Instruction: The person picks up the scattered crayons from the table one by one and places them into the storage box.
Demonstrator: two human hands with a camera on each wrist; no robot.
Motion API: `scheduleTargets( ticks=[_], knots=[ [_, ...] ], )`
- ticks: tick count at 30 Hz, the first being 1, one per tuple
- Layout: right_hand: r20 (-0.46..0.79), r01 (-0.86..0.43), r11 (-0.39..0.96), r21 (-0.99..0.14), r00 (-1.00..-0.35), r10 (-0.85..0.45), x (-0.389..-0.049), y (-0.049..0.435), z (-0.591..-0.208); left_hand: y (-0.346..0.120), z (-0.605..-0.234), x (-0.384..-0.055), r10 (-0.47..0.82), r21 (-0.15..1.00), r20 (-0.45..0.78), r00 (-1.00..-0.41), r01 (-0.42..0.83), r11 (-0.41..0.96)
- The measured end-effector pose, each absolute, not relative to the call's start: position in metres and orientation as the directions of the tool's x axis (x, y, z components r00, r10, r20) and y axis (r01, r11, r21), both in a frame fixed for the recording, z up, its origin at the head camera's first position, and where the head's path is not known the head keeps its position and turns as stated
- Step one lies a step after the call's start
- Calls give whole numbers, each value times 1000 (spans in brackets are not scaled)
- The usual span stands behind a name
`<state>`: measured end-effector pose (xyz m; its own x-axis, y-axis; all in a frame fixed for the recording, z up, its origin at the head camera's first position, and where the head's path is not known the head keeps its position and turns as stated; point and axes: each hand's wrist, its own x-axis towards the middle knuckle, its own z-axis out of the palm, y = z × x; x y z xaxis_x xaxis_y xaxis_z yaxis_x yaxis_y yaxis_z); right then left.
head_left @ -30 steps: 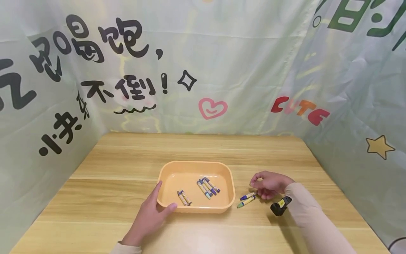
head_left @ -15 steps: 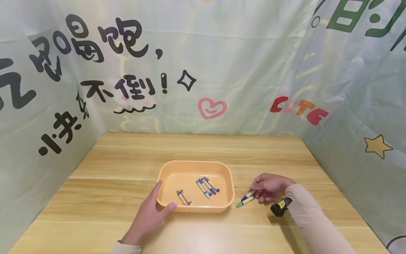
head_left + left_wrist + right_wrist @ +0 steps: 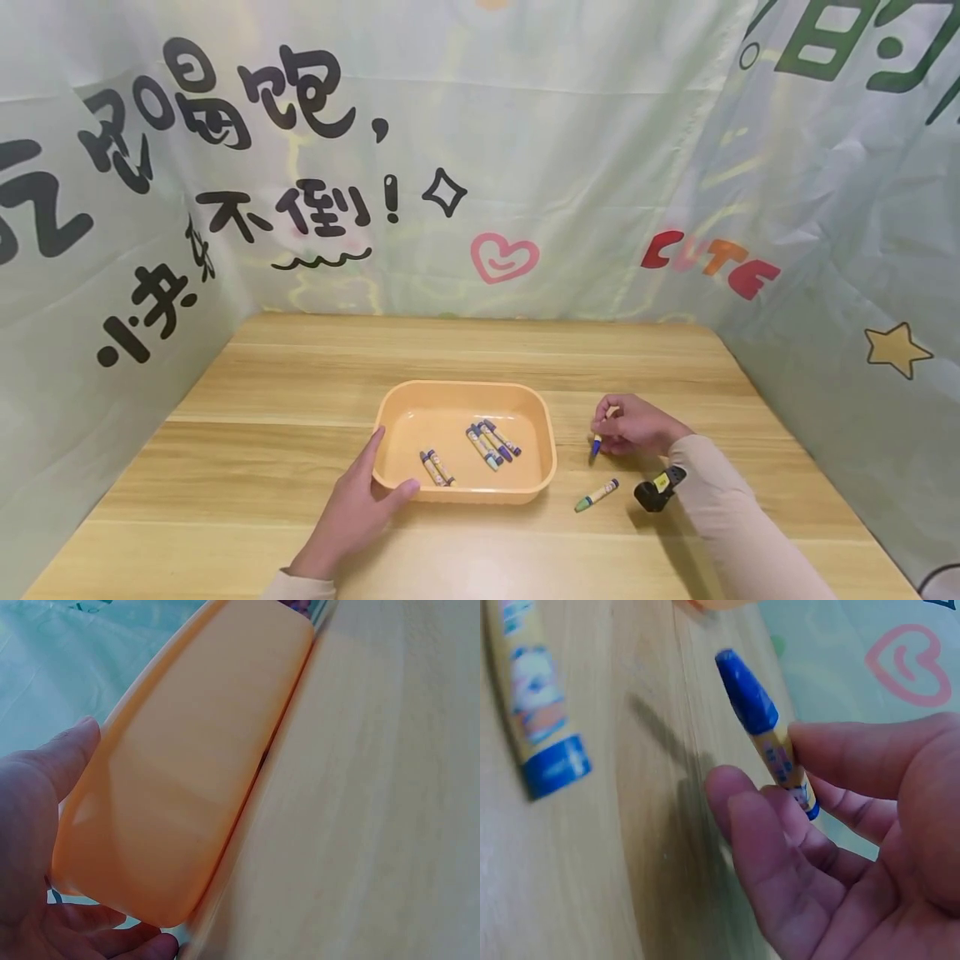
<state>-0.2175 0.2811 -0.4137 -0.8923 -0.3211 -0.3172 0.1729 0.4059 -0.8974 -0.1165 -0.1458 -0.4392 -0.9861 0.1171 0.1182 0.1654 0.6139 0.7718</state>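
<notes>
A blue oil pastel (image 3: 596,448) with a yellow wrapper is pinched between the thumb and fingers of my right hand (image 3: 637,427); its blue tip (image 3: 748,696) points away from the palm in the right wrist view. Nearer me on the table lies a light green oil pastel (image 3: 597,495). My left hand (image 3: 358,510) grips the near left corner of an orange plastic tray (image 3: 480,495), thumb at the rim and fingers round the side. Inside the tray, several oil pastels (image 3: 489,445) lie in a group on the right, with two more (image 3: 437,468) near the front left.
The wooden table (image 3: 480,550) reaches back to a printed cloth (image 3: 585,167) that hangs behind it and along both sides. A small black device (image 3: 660,490) is strapped at my right wrist.
My right hand has picked up the blue oil pastel from beside the green one and raised it slightly. The green one has shifted right and nearer me. My left hand stays on the tray.
</notes>
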Motion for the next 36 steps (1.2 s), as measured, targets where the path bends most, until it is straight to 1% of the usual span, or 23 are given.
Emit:
scheduleTargets(
  ticks=[5,13,19,25,36],
  knots=[
    [-281,151,389,-909,-911,-302,-218,274,-411,-146,-439,-116,116,770,111,-987,159,618],
    [-278,162,379,-911,-920,-276,-223,266,-406,-145,-438,-116,107,766,100,-989,145,627],
    [-260,151,355,-923,-923,-284,-227,259,-400,-145,-439,-116,105,763,102,-989,146,630],
    [-253,143,358,-923,-924,-285,-232,250,-394,-146,-441,-117,108,762,104,-989,149,630],
    [-237,109,357,-928,-912,-335,-240,229,-375,-145,-439,-117,104,761,93,-990,139,634]
  ],
)
